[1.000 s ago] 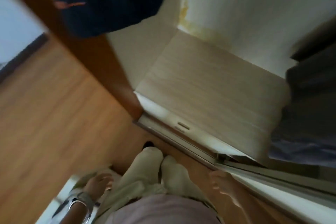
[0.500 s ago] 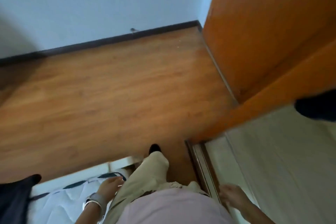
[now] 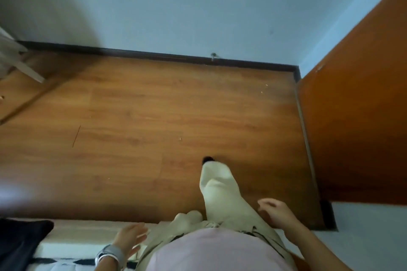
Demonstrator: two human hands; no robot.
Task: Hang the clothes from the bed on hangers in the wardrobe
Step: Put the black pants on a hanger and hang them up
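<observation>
Lying at the far left bottom corner: a dark garment (image 3: 18, 242), bunched on the bed (image 3: 72, 230), its long axis running roughly from the lower left edge up toward the bed's near rim, the rounded end pointing right toward the floor. Too blurred and cropped to tell what kind of clothing.

Standing higher at the left edge: a pale slanted furniture leg (image 3: 21, 61), touching the floor beside the dark baseboard (image 3: 154, 56).

Stretching across the middle: a brown wood-plank floor (image 3: 132, 127), bare apart from a few small crumbs, with a light blue wall (image 3: 176, 6) rising behind it.

Hovering just above the bed's edge: the left hand (image 3: 130, 238), a watch (image 3: 110, 254) on its wrist, fingers spread loosely and the grip holding nothing, well apart from the dark garment.

Stepping forward at centre: a leg in cream trousers (image 3: 220, 191), a dark toe tip showing on the floor, a pink shirt (image 3: 215, 251) filling the bottom edge.

Hanging beside the trouser leg: the right hand (image 3: 277, 211), fingers half curled, the grip empty and touching nothing that can be made out.

Standing at the right: an orange-brown wardrobe door (image 3: 356, 116), upright, its lower edge meeting the floor, a pale grey panel (image 3: 370, 226) below it at the bottom right. Between the hands and the garment, only the bed's rim and open mattress showing.
</observation>
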